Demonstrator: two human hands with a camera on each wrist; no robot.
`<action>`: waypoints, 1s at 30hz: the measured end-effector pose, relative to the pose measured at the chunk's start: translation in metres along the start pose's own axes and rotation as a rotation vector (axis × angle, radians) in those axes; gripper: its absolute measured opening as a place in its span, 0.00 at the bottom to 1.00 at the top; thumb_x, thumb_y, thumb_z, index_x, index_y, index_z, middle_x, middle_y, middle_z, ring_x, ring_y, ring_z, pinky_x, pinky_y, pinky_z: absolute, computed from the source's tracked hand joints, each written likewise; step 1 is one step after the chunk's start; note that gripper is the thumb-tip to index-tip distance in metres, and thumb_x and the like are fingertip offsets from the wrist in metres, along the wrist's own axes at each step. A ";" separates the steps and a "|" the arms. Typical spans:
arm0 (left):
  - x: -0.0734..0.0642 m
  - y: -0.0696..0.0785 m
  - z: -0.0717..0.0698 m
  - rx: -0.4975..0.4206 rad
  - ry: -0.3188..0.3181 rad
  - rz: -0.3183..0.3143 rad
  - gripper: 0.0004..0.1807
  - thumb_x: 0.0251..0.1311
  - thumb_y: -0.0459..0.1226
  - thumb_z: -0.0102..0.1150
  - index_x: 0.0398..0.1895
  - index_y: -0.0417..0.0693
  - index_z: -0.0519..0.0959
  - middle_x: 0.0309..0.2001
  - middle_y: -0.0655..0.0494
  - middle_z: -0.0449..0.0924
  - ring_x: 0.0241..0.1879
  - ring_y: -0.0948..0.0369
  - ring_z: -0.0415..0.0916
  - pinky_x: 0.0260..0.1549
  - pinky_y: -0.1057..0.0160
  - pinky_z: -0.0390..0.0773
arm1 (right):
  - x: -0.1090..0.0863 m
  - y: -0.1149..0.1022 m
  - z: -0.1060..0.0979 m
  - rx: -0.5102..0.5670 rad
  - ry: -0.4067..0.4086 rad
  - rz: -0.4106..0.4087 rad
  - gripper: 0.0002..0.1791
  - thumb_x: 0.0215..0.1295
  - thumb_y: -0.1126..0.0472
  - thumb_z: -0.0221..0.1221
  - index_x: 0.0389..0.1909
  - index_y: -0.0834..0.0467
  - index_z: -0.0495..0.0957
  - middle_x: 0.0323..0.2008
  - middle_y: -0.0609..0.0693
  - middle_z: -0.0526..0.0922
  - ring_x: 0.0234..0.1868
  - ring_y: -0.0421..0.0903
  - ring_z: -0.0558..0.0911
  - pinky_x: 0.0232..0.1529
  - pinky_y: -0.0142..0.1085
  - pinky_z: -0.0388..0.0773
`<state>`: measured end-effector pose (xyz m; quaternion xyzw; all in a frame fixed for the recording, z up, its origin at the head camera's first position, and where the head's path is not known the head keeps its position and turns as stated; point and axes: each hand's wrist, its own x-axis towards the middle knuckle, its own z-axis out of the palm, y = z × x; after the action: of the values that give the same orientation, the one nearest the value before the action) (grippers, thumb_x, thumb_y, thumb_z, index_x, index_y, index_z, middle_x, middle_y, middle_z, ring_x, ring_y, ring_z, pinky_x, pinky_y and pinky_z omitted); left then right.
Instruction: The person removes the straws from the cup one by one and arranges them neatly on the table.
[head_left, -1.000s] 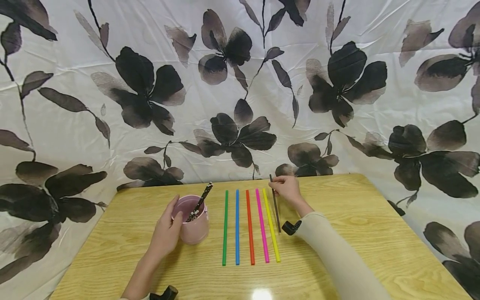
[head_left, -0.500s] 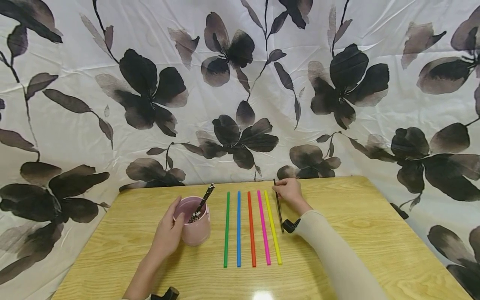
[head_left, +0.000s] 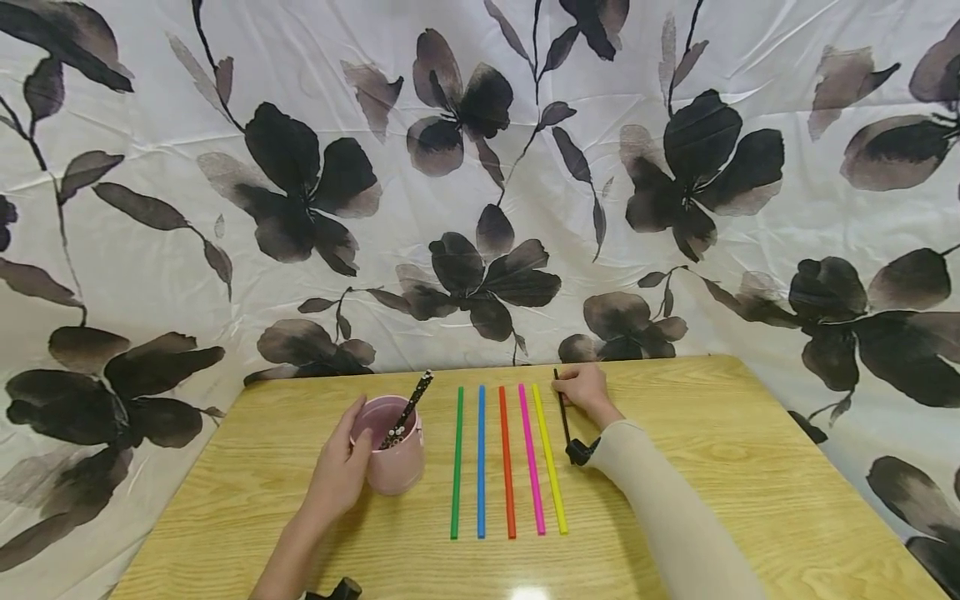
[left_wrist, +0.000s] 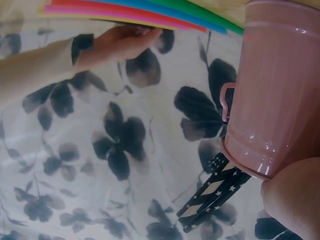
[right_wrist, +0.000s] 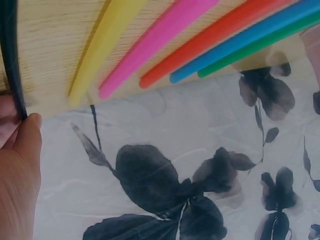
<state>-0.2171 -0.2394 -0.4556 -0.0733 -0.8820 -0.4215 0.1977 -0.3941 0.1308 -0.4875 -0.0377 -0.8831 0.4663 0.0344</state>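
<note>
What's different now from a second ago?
The right hand moved the long, thin black stick a little to the right, away from the long yellow stick, and nearer the person. Nothing was let go. The left hand still holds the round pink cup; the five straight coloured sticks stayed put.

Indoor tabletop setup, room type unclear: 1 wood-grain table (head_left: 750, 467), creased floral cloth (head_left: 360, 292) behind.
</note>
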 end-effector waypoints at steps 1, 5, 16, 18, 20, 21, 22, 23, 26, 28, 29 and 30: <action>0.000 0.000 0.000 0.001 -0.001 -0.002 0.26 0.65 0.40 0.38 0.66 0.50 0.53 0.63 0.51 0.57 0.59 0.54 0.56 0.54 0.50 0.60 | 0.000 0.000 0.000 0.001 0.001 0.006 0.10 0.47 0.59 0.65 0.30 0.60 0.82 0.19 0.50 0.80 0.15 0.42 0.77 0.13 0.27 0.72; -0.001 0.001 -0.001 0.001 -0.003 -0.010 0.26 0.65 0.41 0.38 0.66 0.51 0.53 0.63 0.51 0.57 0.59 0.54 0.57 0.54 0.49 0.60 | -0.001 0.000 0.002 0.002 0.009 0.014 0.10 0.46 0.59 0.65 0.30 0.60 0.82 0.19 0.50 0.80 0.15 0.41 0.77 0.11 0.26 0.70; -0.001 0.001 -0.001 0.003 -0.008 -0.001 0.26 0.65 0.41 0.38 0.66 0.50 0.53 0.62 0.50 0.57 0.59 0.53 0.57 0.53 0.49 0.61 | 0.000 0.008 0.006 -0.068 0.048 -0.064 0.09 0.47 0.58 0.65 0.29 0.58 0.83 0.20 0.49 0.80 0.13 0.40 0.76 0.15 0.30 0.73; -0.001 0.001 0.000 0.003 -0.012 0.004 0.26 0.65 0.41 0.38 0.66 0.50 0.53 0.62 0.49 0.58 0.59 0.52 0.57 0.53 0.48 0.61 | 0.000 0.009 0.007 -0.088 0.056 -0.075 0.09 0.47 0.57 0.65 0.28 0.58 0.83 0.21 0.49 0.80 0.13 0.40 0.76 0.15 0.30 0.74; -0.001 0.000 0.000 0.003 -0.014 0.006 0.26 0.65 0.41 0.37 0.66 0.50 0.53 0.62 0.48 0.58 0.59 0.52 0.58 0.53 0.48 0.61 | -0.001 0.009 0.007 -0.097 0.061 -0.080 0.09 0.46 0.57 0.65 0.28 0.58 0.83 0.22 0.49 0.81 0.13 0.40 0.76 0.15 0.30 0.74; -0.001 0.000 0.000 0.002 -0.015 0.008 0.26 0.65 0.41 0.37 0.66 0.50 0.53 0.62 0.48 0.58 0.59 0.51 0.58 0.53 0.48 0.61 | -0.001 0.009 0.007 -0.097 0.061 -0.081 0.09 0.46 0.57 0.65 0.28 0.58 0.83 0.22 0.49 0.81 0.13 0.40 0.76 0.15 0.30 0.74; -0.001 0.000 0.000 0.001 -0.011 0.008 0.26 0.65 0.41 0.38 0.66 0.50 0.53 0.62 0.48 0.58 0.59 0.52 0.58 0.53 0.48 0.61 | -0.002 0.009 0.007 -0.099 0.061 -0.082 0.09 0.46 0.57 0.65 0.28 0.58 0.83 0.22 0.49 0.81 0.13 0.39 0.76 0.15 0.30 0.74; -0.001 0.000 -0.001 0.000 -0.009 0.009 0.26 0.65 0.41 0.38 0.66 0.50 0.53 0.62 0.48 0.58 0.59 0.51 0.58 0.53 0.48 0.61 | -0.003 0.008 0.006 -0.097 0.058 -0.082 0.09 0.46 0.57 0.65 0.28 0.58 0.83 0.22 0.50 0.81 0.13 0.39 0.76 0.15 0.30 0.73; 0.000 0.000 -0.001 0.000 0.000 0.017 0.26 0.65 0.41 0.38 0.66 0.49 0.53 0.62 0.49 0.58 0.59 0.51 0.58 0.53 0.48 0.61 | -0.005 0.008 0.006 -0.090 0.053 -0.085 0.09 0.47 0.58 0.65 0.28 0.59 0.83 0.23 0.50 0.81 0.13 0.40 0.76 0.15 0.29 0.73; 0.000 0.001 -0.001 -0.001 0.000 0.020 0.26 0.65 0.42 0.38 0.66 0.50 0.53 0.62 0.49 0.58 0.59 0.52 0.58 0.53 0.48 0.61 | -0.007 0.007 0.005 -0.088 0.052 -0.084 0.09 0.47 0.58 0.65 0.28 0.59 0.83 0.23 0.50 0.81 0.13 0.40 0.76 0.14 0.29 0.72; 0.000 0.001 -0.001 -0.004 0.000 0.022 0.26 0.65 0.42 0.38 0.66 0.49 0.53 0.62 0.49 0.59 0.59 0.52 0.58 0.53 0.47 0.61 | -0.007 0.007 0.005 -0.087 0.051 -0.081 0.09 0.47 0.57 0.65 0.28 0.59 0.83 0.23 0.50 0.81 0.13 0.40 0.76 0.14 0.29 0.72; -0.001 0.001 -0.001 -0.006 0.000 0.025 0.26 0.65 0.41 0.38 0.66 0.49 0.54 0.62 0.49 0.59 0.59 0.51 0.58 0.53 0.47 0.61 | -0.008 0.007 0.004 -0.088 0.052 -0.079 0.09 0.47 0.57 0.65 0.28 0.58 0.83 0.23 0.50 0.81 0.13 0.40 0.76 0.14 0.29 0.72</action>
<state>-0.2159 -0.2396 -0.4544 -0.0848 -0.8798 -0.4216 0.2025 -0.3864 0.1303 -0.4960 -0.0166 -0.9023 0.4243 0.0740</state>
